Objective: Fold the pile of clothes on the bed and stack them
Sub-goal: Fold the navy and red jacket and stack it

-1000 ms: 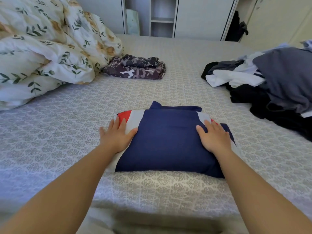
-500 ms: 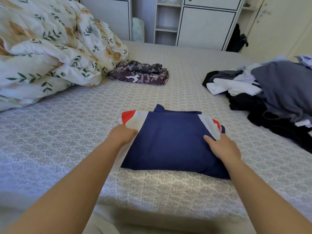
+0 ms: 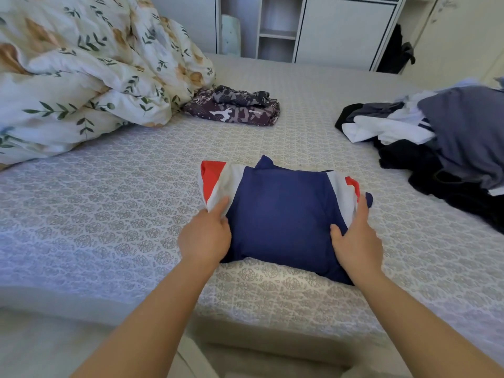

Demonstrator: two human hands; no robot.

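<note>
1. Two hands flank one garment: the left hand (image 3: 204, 237) and right hand (image 3: 356, 241) each grip a side edge of the folded navy shirt with red-and-white sleeves (image 3: 281, 214), thumbs on top, fingers seemingly tucked beneath (probably to lift it whole, keeping the fold)
2. The shirt lies near the front edge of the grey patterned bed (image 3: 109, 214)
3. A folded camouflage-print garment (image 3: 234, 109) sits farther back, likely the stack's base
4. The unfolded heap of dark and white clothes (image 3: 441, 143) waits at right

the folded garment (image 3: 281, 211) is navy with white and red bands, on a bed (image 3: 109, 214) sheeted in grey-white lattice print. the folded clothes (image 3: 234, 107) behind are purple camouflage; the duvet (image 3: 81, 72) is cream with green leaves and tan flowers. the pile (image 3: 441, 143) mixes grey, white and black.
</note>
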